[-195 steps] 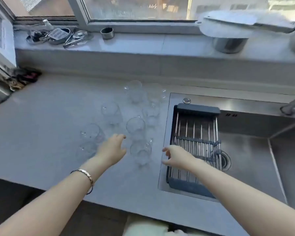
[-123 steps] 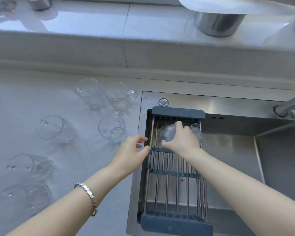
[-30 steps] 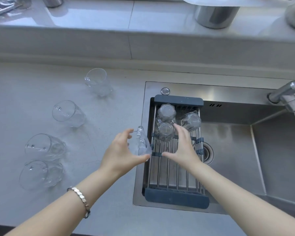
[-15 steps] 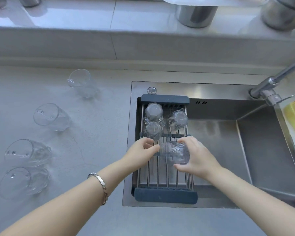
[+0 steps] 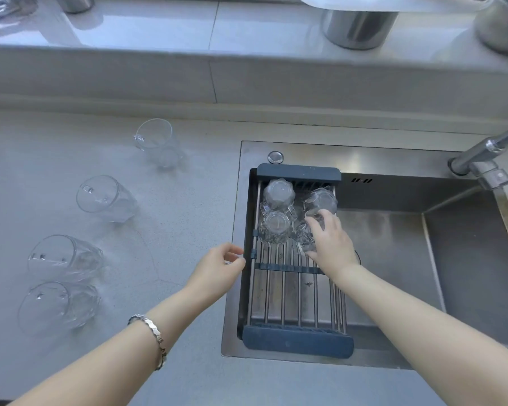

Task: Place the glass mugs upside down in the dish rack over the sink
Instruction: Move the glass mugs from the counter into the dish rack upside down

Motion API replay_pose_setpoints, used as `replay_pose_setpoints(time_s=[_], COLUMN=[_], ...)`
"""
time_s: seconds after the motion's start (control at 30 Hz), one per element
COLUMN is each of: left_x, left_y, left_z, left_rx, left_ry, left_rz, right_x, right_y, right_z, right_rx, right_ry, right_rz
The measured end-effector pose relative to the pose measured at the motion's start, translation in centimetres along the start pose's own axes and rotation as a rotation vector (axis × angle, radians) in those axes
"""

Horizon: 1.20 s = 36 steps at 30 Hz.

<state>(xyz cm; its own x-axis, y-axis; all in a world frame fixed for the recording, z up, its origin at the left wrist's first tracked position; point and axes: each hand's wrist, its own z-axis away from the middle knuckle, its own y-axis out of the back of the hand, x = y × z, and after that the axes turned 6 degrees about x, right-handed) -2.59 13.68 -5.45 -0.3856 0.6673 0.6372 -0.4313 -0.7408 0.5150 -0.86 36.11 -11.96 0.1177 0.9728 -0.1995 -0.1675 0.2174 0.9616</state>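
The dish rack [image 5: 296, 342] spans the left of the sink. Three glass mugs stand upside down at its far end: one at the back left [image 5: 277, 192], one in front of it [image 5: 275, 227], one at the back right [image 5: 320, 200]. My right hand [image 5: 329, 241] holds another upside-down mug [image 5: 304, 240] on the bars beside them, fingers around it. My left hand [image 5: 217, 269] hovers at the rack's left edge, empty, fingers loosely curled. Several mugs stand on the counter to the left, the nearest [image 5: 56, 307] and the farthest [image 5: 156, 145].
The steel sink basin [image 5: 393, 259] lies right of the rack, with the tap [image 5: 487, 150] at the back right. A raised sill behind carries a metal pot [image 5: 358, 27] and another steel vessel [image 5: 502, 22]. The grey counter [image 5: 170, 235] stretches left.
My right hand took the mug from the left and carried it up the rack, next to the three mugs there. My left hand let go and drew back to the rack's left edge.
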Motion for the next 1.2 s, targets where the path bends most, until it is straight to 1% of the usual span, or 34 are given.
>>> replay_pose_setpoints(time_s=[0.1,0.17,0.2,0.23,0.3,0.33,0.4,0.47,0.57,0.67,0.8,0.9,0.93,1.0,1.07,1.1,1.17,1.2], left_x=[-0.1,0.1,0.3,0.5,0.9,1.1,1.3,1.4,1.4,1.5,1.3,1.0,0.9,0.8,0.6,0.6,0.1,-0.3], left_y=[-0.2,-0.3,-0.3,-0.3,-0.3,-0.3,-0.2,-0.2,-0.1,0.0,0.3,0.5,0.6,0.8,1.3,1.6,3.1,4.2], left_z=[-0.1,-0.4,-0.5,-0.7,-1.1,-1.3,-1.7,-2.0,-2.3,-2.4,-2.3,-2.2,-2.1,-2.0,-1.7,-1.6,-1.2,-1.0], left_rx=[-0.013,-0.021,-0.021,-0.018,-0.006,-0.001,0.003,0.004,0.003,0.002,0.002,-0.002,-0.003,-0.011,-0.021,-0.022,0.005,0.034], left_ry=[-0.010,-0.020,-0.024,-0.028,-0.036,-0.039,-0.041,-0.039,-0.033,-0.033,-0.037,-0.036,-0.035,-0.040,-0.051,-0.058,-0.066,-0.071], left_rz=[-0.031,-0.051,-0.054,-0.053,-0.050,-0.049,-0.050,-0.052,-0.061,-0.073,-0.061,-0.053,-0.052,-0.061,-0.084,-0.100,-0.119,-0.140], right_x=[0.1,0.4,0.6,0.9,1.3,1.5,1.4,1.0,-0.1,-0.7,-0.9,-0.6,-0.4,0.0,-0.2,-0.5,-2.3,-3.7], right_y=[0.9,2.0,2.6,3.0,3.2,3.2,2.9,2.8,2.4,1.9,1.5,1.7,1.8,2.3,3.1,3.6,4.7,5.2], right_z=[-0.6,-2.0,-2.9,-3.8,-5.5,-6.1,-7.0,-7.5,-7.5,-7.3,-6.8,-6.3,-6.2,-6.1,-6.0,-6.0,-5.7,-5.7], right_rx=[0.109,0.181,0.165,0.109,-0.036,-0.080,-0.098,-0.059,0.042,0.090,0.064,0.065,0.045,-0.059,-0.178,-0.201,-0.160,-0.127], right_ry=[-0.117,-0.268,-0.345,-0.407,-0.459,-0.461,-0.458,-0.447,-0.423,-0.355,-0.274,-0.277,-0.277,-0.268,-0.253,-0.243,-0.179,-0.130], right_rz=[-0.206,-0.349,-0.393,-0.413,-0.393,-0.375,-0.349,-0.291,-0.162,-0.053,-0.014,-0.134,-0.178,-0.205,-0.146,-0.096,-0.023,-0.034])
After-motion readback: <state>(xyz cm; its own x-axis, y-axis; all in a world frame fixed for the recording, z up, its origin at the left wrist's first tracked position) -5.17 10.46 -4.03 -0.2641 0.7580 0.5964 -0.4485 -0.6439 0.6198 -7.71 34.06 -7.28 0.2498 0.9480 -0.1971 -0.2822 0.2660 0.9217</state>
